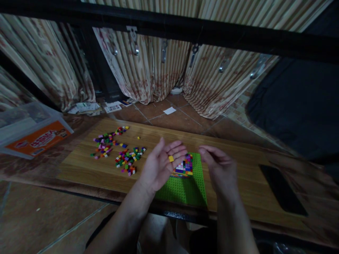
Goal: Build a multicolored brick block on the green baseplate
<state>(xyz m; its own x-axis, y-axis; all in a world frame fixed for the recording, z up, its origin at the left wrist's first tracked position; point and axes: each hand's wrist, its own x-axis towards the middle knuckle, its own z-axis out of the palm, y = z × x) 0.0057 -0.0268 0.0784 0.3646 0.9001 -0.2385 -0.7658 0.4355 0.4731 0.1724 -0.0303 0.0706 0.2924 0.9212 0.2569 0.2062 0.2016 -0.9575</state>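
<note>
My left hand (159, 165) is turned palm up with its fingers stretched out, and a small yellow toy brick (171, 158) rests on the fingers. To the right, my right hand (221, 165) is closed in a pinch, thumb against forefinger; whatever sits between them, if anything, is too small to make out. Between and below the hands lies a green studded baseplate (182, 190). On its far part stands a low block built of many-coloured bricks (188, 165), partly covered by my left fingers.
Loose bricks lie in piles (128, 158) on the left of the wooden board (87, 173), with a lone yellow brick (138, 138) behind. A clear plastic tub (37, 130) with an orange label stands far left. A black phone-like slab (283, 189) lies right. Curtains (169, 70) hang behind.
</note>
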